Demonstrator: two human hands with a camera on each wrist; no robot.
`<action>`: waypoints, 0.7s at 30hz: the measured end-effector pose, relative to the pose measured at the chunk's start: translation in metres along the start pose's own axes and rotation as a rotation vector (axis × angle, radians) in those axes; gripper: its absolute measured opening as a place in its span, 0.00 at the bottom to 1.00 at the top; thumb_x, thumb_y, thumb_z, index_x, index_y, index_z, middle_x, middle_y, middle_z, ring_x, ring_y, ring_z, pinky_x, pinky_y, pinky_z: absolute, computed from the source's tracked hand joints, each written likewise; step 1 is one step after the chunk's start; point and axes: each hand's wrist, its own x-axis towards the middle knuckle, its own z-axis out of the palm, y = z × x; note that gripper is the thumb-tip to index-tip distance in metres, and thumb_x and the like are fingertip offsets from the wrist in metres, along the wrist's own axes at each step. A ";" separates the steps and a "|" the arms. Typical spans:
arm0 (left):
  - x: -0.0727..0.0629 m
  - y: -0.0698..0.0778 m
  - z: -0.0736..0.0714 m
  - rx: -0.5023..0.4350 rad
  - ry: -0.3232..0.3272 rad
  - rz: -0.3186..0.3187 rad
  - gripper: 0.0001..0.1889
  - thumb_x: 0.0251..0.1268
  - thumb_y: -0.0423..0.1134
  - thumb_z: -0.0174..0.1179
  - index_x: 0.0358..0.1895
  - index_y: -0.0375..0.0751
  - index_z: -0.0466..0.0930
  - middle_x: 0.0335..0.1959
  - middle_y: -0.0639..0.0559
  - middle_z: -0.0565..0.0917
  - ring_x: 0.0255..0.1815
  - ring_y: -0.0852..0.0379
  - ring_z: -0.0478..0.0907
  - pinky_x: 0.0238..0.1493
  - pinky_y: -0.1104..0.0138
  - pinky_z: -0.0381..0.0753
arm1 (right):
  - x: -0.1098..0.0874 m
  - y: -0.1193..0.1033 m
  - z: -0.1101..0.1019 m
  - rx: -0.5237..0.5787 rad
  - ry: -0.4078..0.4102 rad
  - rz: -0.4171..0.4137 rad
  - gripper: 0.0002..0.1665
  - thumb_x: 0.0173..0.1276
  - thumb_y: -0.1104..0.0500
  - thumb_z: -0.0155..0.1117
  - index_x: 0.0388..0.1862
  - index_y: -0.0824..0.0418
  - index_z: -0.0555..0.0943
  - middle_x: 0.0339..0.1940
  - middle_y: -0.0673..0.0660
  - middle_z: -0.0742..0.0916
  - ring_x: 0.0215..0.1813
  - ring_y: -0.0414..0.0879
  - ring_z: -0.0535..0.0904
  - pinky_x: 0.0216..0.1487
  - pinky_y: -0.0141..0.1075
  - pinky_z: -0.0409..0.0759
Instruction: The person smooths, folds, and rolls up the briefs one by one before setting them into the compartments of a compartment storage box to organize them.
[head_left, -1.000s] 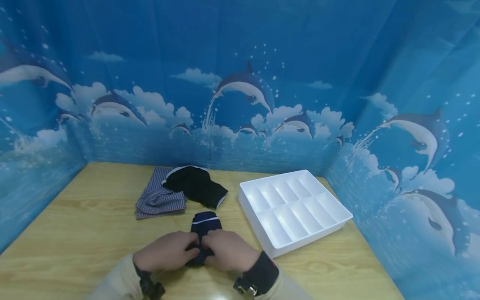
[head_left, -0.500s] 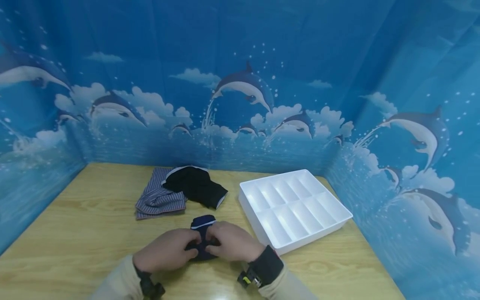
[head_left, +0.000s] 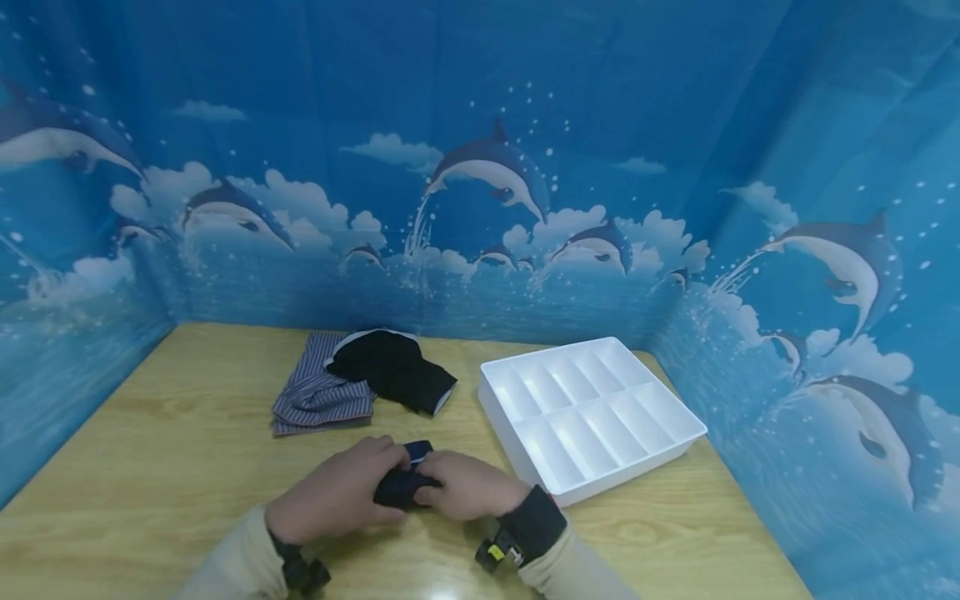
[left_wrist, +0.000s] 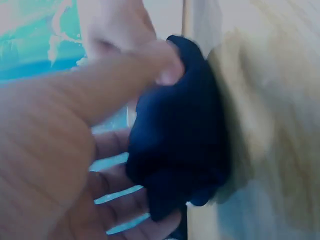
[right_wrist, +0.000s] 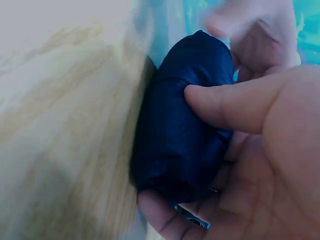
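Observation:
A rolled navy cloth garment [head_left: 399,487] lies on the table between both hands, near the front. My right hand [head_left: 471,487] grips its right end. In the right wrist view, the right thumb [right_wrist: 210,105] presses on the roll [right_wrist: 175,135], with a fingertip curled under its open end. My left hand [head_left: 341,490] holds the other end, its fingers behind the roll and its thumb at the near side. In the left wrist view, the dark bundle [left_wrist: 180,135] shows against the left fingers [left_wrist: 120,200]. A pale band on the garment is partly covered by the hands.
Behind the hands lie a striped garment [head_left: 322,404] and a black garment [head_left: 393,371] with a pale edge, overlapping. To the right stands a white divided box [head_left: 517,454] with two rows of compartments. A dolphin-print curtain [head_left: 480,292] borders the wooden table [head_left: 172,467].
The navy garment has gone from a longer flat strip to a shorter, thicker roll. My left hand has moved forward and over it; the right hand has moved slightly forward.

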 end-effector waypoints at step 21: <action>0.001 -0.013 -0.002 -0.024 0.106 0.111 0.04 0.73 0.44 0.65 0.46 0.55 0.83 0.42 0.65 0.79 0.42 0.66 0.77 0.42 0.63 0.80 | 0.000 0.000 0.000 -0.023 0.039 0.004 0.12 0.81 0.48 0.58 0.48 0.52 0.84 0.38 0.42 0.79 0.35 0.32 0.74 0.38 0.25 0.72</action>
